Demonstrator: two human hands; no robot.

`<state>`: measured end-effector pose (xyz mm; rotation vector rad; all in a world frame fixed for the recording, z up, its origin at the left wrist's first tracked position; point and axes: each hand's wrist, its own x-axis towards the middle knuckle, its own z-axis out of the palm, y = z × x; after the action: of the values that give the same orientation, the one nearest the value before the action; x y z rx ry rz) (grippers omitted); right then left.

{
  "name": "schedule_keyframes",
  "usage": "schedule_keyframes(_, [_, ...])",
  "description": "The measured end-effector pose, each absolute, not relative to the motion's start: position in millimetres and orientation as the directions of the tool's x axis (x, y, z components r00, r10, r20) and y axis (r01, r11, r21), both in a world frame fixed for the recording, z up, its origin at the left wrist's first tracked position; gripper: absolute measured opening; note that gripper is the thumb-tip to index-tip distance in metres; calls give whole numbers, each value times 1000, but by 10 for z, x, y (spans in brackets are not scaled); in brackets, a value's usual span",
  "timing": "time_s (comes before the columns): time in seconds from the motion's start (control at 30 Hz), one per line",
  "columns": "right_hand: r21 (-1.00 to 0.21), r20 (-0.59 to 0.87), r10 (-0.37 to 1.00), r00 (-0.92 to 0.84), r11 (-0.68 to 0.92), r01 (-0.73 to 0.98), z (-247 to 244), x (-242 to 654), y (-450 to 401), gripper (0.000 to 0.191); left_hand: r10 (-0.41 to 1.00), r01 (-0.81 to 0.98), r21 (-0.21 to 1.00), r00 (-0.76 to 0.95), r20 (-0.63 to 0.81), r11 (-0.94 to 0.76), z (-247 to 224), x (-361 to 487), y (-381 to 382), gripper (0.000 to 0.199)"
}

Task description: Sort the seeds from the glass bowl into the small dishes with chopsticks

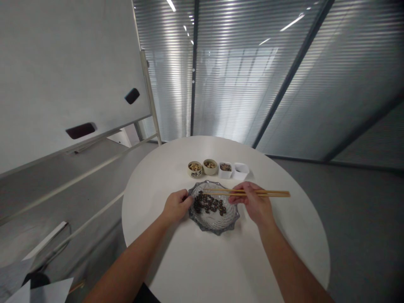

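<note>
A round table [151, 235] bears a glass plate [213, 226] with seeds [208, 203] lying in it. Behind the plate, in a row from left to right, stand a round bowl [195, 169], a second bowl [210, 166], a square dish [225, 170] and a second dish [240, 171]. The left hand [177, 206] rests at the plate's left rim; the right hand [252, 203] holds chopsticks [246, 192] above the plate. A whiteboard [72, 75] stands left of the table.

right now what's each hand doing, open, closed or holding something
Left hand: curled closed against the rim of the glass plate, holding nothing that shows.
Right hand: closed, holding wooden chopsticks.
</note>
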<state>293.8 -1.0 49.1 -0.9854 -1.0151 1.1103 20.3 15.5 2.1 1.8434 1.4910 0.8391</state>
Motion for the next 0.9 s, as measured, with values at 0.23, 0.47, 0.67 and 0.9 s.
schedule_keyframes(0.23, [-990, 98, 991, 88, 107, -97, 479, 2773, -49, 55, 980, 593, 783, 167, 109, -188, -7, 197, 166, 28])
schedule_keyframes(0.47, [-995, 74, 993, 94, 80, -64, 426, 2765, -21, 56, 979, 583, 790, 177, 103, -189, -3, 194, 164, 28])
schedule_keyframes(0.67, [-994, 79, 989, 124, 88, -66, 385, 2752, -20, 55, 978, 594, 780, 178, 110, -196, 20, 199, 160, 29])
schedule_keyframes(0.9, [-989, 146, 985, 90, 147, -7, 392, 2762, -55, 52, 980, 593, 783, 172, 104, -187, 19, 200, 158, 28])
